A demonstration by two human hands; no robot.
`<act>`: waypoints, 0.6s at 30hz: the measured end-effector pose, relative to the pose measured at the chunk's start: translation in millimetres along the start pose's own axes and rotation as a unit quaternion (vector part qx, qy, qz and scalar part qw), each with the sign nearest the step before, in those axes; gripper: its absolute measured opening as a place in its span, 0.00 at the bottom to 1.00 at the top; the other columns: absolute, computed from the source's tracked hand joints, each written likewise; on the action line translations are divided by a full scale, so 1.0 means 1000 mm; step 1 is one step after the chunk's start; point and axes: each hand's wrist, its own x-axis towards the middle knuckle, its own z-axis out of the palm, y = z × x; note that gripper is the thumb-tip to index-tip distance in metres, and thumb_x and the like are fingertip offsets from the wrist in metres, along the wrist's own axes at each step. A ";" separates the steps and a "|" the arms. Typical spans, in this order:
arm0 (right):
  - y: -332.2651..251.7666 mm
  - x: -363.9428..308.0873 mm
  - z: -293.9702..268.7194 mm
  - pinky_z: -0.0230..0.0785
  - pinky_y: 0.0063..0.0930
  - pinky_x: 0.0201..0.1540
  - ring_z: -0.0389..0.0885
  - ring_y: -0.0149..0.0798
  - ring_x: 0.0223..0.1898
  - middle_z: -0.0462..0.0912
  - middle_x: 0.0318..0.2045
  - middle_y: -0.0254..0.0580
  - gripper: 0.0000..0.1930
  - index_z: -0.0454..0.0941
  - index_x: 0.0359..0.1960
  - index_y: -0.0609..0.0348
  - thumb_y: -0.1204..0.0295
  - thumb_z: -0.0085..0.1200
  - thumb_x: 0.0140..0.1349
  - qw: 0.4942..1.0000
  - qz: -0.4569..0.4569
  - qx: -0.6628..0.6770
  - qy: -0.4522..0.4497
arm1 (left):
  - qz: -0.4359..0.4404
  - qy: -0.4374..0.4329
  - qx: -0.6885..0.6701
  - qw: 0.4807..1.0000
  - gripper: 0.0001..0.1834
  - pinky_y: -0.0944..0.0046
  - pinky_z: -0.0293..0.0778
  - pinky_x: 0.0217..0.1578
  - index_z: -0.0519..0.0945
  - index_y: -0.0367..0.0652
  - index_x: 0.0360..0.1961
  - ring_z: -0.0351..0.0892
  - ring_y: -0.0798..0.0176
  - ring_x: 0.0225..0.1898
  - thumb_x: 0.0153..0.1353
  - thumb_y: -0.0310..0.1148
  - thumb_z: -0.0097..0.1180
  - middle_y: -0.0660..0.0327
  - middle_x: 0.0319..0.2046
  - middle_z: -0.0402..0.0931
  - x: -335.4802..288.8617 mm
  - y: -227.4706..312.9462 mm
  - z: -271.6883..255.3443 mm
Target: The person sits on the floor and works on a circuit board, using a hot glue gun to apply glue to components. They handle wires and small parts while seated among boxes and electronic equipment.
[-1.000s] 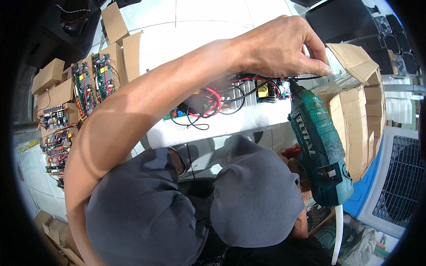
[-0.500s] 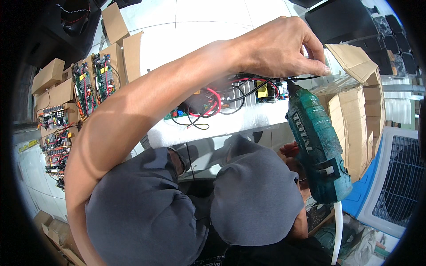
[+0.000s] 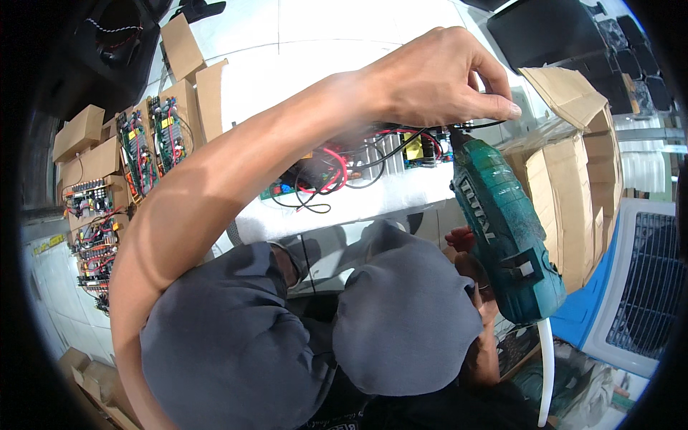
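My right hand (image 3: 464, 241) grips a teal hot glue gun (image 3: 504, 222), whose body hides most of that hand. Out of the gun's lower end sticks a white glue stick (image 3: 546, 373). Its dark nozzle (image 3: 459, 137) points at the right end of a circuit board (image 3: 387, 161) with metal fins, a yellow part and loose red and black wires. Over that end hangs my left hand (image 3: 441, 79), fingers bent and thumb near the forefinger. What it pinches, if anything, is hidden. My left forearm crosses above the board, which lies on a white foam block (image 3: 344, 213).
Several wired circuit boards (image 3: 147, 140) sit among cardboard at the left. To the right stand an open cardboard carton (image 3: 566, 186) and a blue-and-white appliance with a grille (image 3: 645, 287). Black boxes (image 3: 541, 36) lie at the far right. My grey-clad knees (image 3: 405, 315) are below the block.
The view has shifted slightly, and both hands, the glue gun and the board appear a little farther left. Both hands keep much the same pose, with the nozzle still at the board's right end.
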 end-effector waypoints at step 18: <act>-0.055 -0.012 -0.020 0.76 0.44 0.56 0.83 0.48 0.51 0.83 0.47 0.53 0.22 0.73 0.57 0.71 0.72 0.59 0.64 0.987 0.017 -0.019 0.158 | -0.121 -0.012 0.007 0.993 0.12 0.66 0.75 0.48 0.88 0.35 0.37 0.82 0.69 0.38 0.64 0.35 0.62 0.60 0.34 0.86 -0.001 0.015 -0.006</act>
